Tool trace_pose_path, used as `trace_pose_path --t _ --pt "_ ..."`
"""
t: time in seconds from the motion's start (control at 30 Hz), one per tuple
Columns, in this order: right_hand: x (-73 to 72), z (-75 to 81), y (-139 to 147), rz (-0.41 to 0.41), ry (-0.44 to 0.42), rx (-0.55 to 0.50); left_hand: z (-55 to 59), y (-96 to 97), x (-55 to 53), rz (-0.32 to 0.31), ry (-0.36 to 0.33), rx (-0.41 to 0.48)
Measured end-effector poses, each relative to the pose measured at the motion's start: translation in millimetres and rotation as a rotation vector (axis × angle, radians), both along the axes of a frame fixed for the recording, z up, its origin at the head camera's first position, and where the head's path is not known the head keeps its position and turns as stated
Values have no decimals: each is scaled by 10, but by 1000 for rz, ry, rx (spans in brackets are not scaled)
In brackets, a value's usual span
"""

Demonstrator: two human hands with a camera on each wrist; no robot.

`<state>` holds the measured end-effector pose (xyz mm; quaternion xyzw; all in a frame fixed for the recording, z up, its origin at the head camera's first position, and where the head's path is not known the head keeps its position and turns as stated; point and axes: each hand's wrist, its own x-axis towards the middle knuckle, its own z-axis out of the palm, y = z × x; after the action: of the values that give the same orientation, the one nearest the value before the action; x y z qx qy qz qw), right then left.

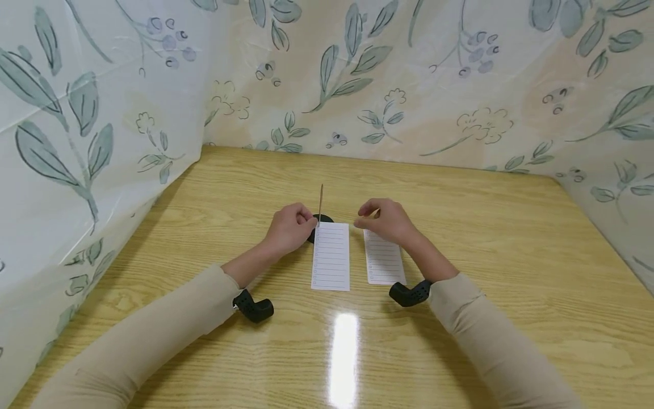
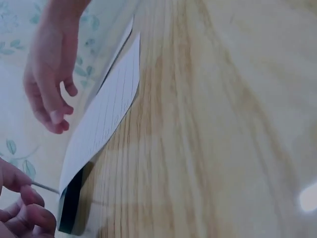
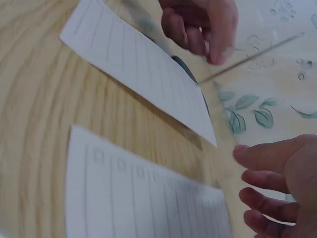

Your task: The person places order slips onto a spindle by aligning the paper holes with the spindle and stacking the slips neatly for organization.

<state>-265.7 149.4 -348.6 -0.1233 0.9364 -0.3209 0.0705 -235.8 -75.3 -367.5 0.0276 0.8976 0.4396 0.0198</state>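
"Threading this sheet (image 1: pixel 331 258) seems our step."
"Its top corner meets the rod (image 1: pixel 321 200), partly over the black base (image 1: pixel 326 217). I can't tell whether the left hand (image 1: pixel 290 228) grips; fingers curl."
"Right hand (image 1: pixel 389 220)?"
"Relaxed, holding nothing, above the second sheet (image 1: pixel 384 262); I'd judge pinching that next."

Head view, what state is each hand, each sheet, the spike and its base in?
Spike: upright.
Black base: on the table, partly covered.
Left sheet: upper end over the black base.
Left hand: fingers bent, beside the spike.
Right hand: fingers loosely bent, empty.
Right sheet: on the table, partly hidden.
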Motion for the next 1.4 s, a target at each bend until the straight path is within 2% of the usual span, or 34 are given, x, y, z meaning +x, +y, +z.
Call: trace_pose_path --t 0.27,0.53,0.9,1.17,1.4 --pt "-9 44 230 67 -44 131 37 51 117 -22 -30 107" --pt "12 22 303 95 -46 256 40 161 222 -113 -31 130" --pt "105 27 247 58 -55 268 -8 270 239 -203 6 128" --pt "159 1 246 36 25 287 -28 363 252 -267 52 94" --pt "215 -59 224 41 74 256 -91 427 251 -252 48 101"
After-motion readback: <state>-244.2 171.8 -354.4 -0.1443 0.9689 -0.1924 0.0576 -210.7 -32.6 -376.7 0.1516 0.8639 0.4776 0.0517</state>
